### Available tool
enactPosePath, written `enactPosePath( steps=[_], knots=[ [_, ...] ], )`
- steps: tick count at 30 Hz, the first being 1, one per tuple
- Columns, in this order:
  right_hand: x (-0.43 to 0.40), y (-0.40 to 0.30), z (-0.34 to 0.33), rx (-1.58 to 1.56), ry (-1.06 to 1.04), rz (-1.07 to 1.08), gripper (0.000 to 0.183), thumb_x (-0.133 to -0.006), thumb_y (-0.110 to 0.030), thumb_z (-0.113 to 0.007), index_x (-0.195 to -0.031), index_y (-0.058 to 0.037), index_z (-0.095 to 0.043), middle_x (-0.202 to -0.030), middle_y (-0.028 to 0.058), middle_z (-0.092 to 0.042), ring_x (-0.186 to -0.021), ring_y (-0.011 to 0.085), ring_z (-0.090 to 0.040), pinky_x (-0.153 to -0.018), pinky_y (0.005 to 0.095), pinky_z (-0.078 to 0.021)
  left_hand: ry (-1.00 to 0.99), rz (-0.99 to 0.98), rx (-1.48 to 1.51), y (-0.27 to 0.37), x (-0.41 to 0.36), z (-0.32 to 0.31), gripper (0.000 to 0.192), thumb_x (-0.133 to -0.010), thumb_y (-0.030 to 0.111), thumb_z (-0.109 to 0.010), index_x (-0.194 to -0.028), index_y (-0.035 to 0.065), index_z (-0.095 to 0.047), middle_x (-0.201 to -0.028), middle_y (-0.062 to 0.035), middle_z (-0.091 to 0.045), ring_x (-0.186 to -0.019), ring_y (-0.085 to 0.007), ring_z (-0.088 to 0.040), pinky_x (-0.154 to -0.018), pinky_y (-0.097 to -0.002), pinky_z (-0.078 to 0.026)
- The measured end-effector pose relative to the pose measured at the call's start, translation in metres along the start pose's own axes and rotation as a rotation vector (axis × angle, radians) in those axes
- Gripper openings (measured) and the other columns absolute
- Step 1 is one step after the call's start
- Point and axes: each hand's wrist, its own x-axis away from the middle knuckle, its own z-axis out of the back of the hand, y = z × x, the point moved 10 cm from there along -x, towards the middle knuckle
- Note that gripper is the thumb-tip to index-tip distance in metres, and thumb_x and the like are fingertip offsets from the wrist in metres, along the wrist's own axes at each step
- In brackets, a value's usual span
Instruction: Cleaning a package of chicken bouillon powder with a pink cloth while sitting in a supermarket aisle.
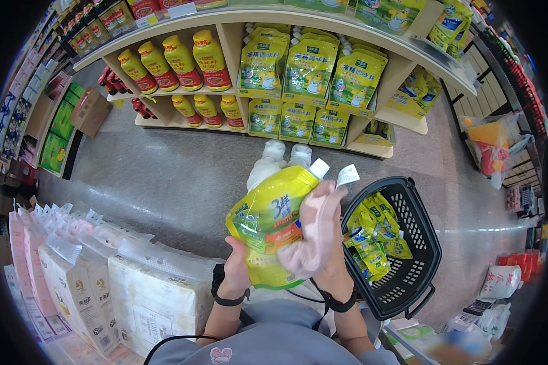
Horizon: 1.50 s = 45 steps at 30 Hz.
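Observation:
A yellow-green seasoning pouch [260, 228] with a white screw cap is in front of my chest, tilted with the cap up and to the right. At its lower left edge, my left hand [237, 264] grips it, thumb outward. My right hand [331, 255] holds a pink cloth [317, 228] against the pouch's right side; the cloth hides most of the fingers. A white paper tag [348, 175] shows just above the cloth. To the right of my right hand stands a black plastic shopping basket [431, 232] with several yellow-green pouches [379, 219] inside.
Ahead, a wooden shelf unit [233, 59] holds several yellow bottles [210, 59] with red labels and rows of capped pouches [310, 68]. Wrapped tissue packs [157, 292] are stacked at my left. A cardboard box [91, 112] stands at the far left. Wrapped goods [493, 141] hang at the right.

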Motion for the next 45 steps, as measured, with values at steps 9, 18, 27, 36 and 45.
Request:
enactPosePath(
  steps=[9,18,27,36,45],
  knots=[
    [0.044,0.004,-0.03,-0.095,-0.012,-0.061,0.043,-0.075,-0.02,-0.054,-0.112,-0.0017,-0.046,-0.116,0.0202,-0.042,-0.115,0.0396,-0.031,-0.096,0.048,-0.021,0.28,-0.248,0.01,0.029,-0.001,0.029,0.063,-0.086,0.053,-0.021,-0.126,0.0045,-0.029,-0.124,-0.013,-0.039,-0.112,-0.0255,-0.042,-0.092,-0.0396,-0.037],
    [0.04,-0.012,-0.061,0.321,-0.294,0.166,0.031,-0.064,-0.014,-0.062,-0.092,-0.0035,-0.055,-0.091,0.0153,-0.05,-0.088,0.0305,-0.048,-0.079,0.0414,-0.036,0.061,-0.253,0.01,0.024,-0.003,-0.001,0.069,-0.084,0.057,-0.021,-0.131,0.0053,-0.022,-0.13,-0.012,-0.033,-0.117,-0.0253,-0.035,-0.097,-0.0397,-0.03],
    [0.05,-0.019,-0.069,0.343,-0.383,0.291,0.028,-0.064,-0.012,-0.057,-0.091,-0.0143,-0.057,-0.114,0.0084,-0.042,-0.116,0.0425,-0.027,-0.091,0.0603,-0.0205,0.407,-0.222,-0.273,0.026,0.015,0.033,0.07,-0.084,0.057,-0.018,-0.129,0.0046,-0.023,-0.128,-0.0103,-0.035,-0.115,-0.0212,-0.038,-0.094,-0.0335,-0.033],
    [0.048,0.035,-0.034,-0.236,-0.154,-0.192,0.025,-0.069,-0.015,-0.061,-0.091,-0.0037,-0.054,-0.093,0.0126,-0.053,-0.092,0.0309,-0.049,-0.087,0.0383,-0.0331,0.123,-0.363,0.056,0.04,0.01,0.015,0.06,-0.087,0.051,-0.026,-0.127,0.0068,-0.029,-0.122,-0.0105,-0.043,-0.108,-0.0252,-0.045,-0.091,-0.0397,-0.037],
    [0.03,0.016,0.005,-0.223,0.257,-0.125,0.037,-0.069,-0.008,-0.064,-0.099,0.0003,-0.044,-0.087,0.0069,-0.048,-0.085,0.014,-0.044,-0.077,0.0261,-0.0369,0.221,-0.354,0.084,0.042,-0.002,0.024,0.049,-0.091,0.041,-0.027,-0.123,0.0037,-0.033,-0.121,-0.0098,-0.043,-0.107,-0.0207,-0.046,-0.09,-0.0347,-0.037]
  ],
)
